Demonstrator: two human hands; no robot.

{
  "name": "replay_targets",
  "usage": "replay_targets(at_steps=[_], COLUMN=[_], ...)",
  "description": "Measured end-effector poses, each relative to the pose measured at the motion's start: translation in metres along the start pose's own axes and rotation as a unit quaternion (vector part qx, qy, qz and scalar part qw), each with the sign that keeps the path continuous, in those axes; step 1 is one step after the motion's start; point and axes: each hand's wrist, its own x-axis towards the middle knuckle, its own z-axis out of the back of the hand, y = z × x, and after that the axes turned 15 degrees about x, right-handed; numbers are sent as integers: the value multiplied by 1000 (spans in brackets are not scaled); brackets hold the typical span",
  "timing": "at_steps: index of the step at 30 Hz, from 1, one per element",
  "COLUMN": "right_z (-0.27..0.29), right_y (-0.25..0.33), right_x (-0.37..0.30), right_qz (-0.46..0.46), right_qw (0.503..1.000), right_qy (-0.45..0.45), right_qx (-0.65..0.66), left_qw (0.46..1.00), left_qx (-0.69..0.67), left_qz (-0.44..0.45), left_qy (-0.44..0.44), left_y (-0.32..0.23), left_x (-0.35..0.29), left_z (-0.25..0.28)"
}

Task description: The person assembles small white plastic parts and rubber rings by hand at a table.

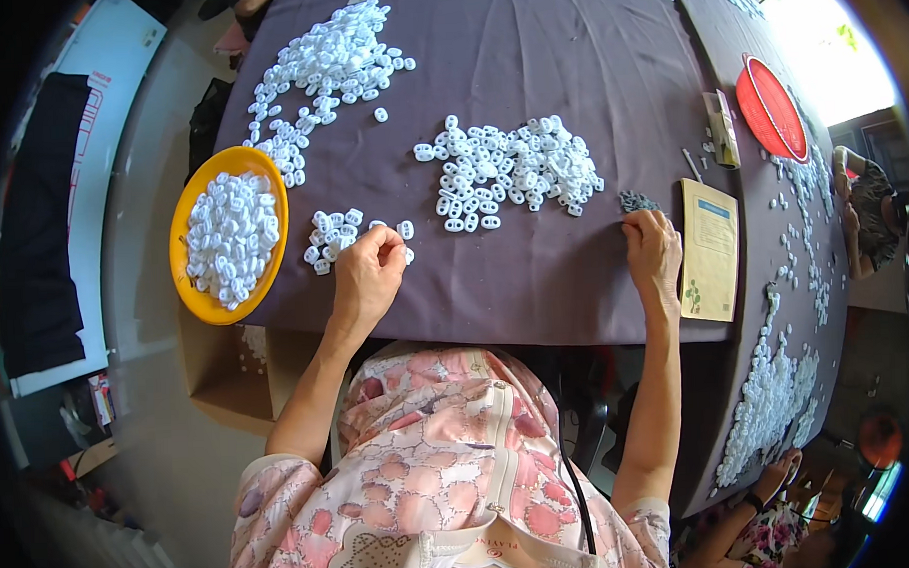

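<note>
My left hand [367, 272] is pinched, its fingertips among a small cluster of white oval plastic pieces [331, 238], each with two dark openings. Whatever lies between those fingers is too small to make out. On the right, my right hand [654, 249] has its fingers drawn together at a little heap of small dark grey parts [639, 201]. Its fingertips partly hide what they grip. Between and beyond my hands spreads a larger pile of white oval pieces [519, 169]. A yellow bowl [180, 256] full of such pieces stands left of my left hand.
Another white pile [331, 53] lies at the far left of the dark cloth-covered table [535, 281]. A tan paper packet [709, 250] lies beside my right hand. Farther right are a red basket [772, 108], more white pieces [764, 408] and other people's arms. A cardboard box [227, 377] stands below the left edge.
</note>
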Motion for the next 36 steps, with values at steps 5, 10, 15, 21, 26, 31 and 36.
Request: replay_targets(at_steps=[5, 10, 15, 21, 26, 31, 36], right_z=[-5, -9, -9, -4, -15, -20, -23], right_y=[0, 2, 8, 32, 54, 57, 51], right_x=[1, -7, -13, -28, -45, -50, -52], right_qz=[17, 11, 13, -208, -268, -272, -240], right_qw=[998, 999, 1000, 818, 660, 677, 687], right_qy=[3, 2, -13, -22, 24, -18, -28], right_qx=[-52, -37, -5, 536, 701, 683, 685], left_qw=[999, 997, 988, 976, 929, 904, 873], left_qx=[36, 64, 109, -194, -293, -349, -388], left_qz=[-17, -38, -56, -33, -11, -12, 36], left_qy=[-24, -32, -93, 89, 226, 246, 292], left_y=[3, 5, -12, -56, -112, -123, -125], left_x=[0, -1, -2, -4, 1, 3, 8], left_z=[0, 1, 3, -39, -76, -97, -101])
